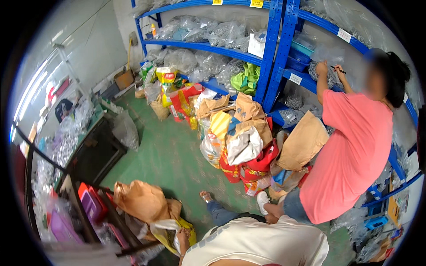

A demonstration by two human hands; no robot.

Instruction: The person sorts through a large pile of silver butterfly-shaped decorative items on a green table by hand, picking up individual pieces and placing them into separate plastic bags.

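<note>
At the lower middle, my left hand [183,236] is closed on the edge of a yellow and white sack [165,233]. Part of my right hand [270,218] shows beside my white shirt, near a white shoe [262,202]; its fingers are too small and dark to read. Crumpled brown paper sacks [141,200] lie just beyond the yellow and white sack. At the right, a person in a pink shirt [355,153] faces the shelves, one hand at a clear plastic bag [316,70] and the other holding a pen [337,69].
Blue shelving [208,48] along the back holds clear bags of small parts. Filled sacks [244,144] are piled on the green floor [166,153] before it. A dark workbench [95,148] and a rack with purple bins [64,227] line the left side.
</note>
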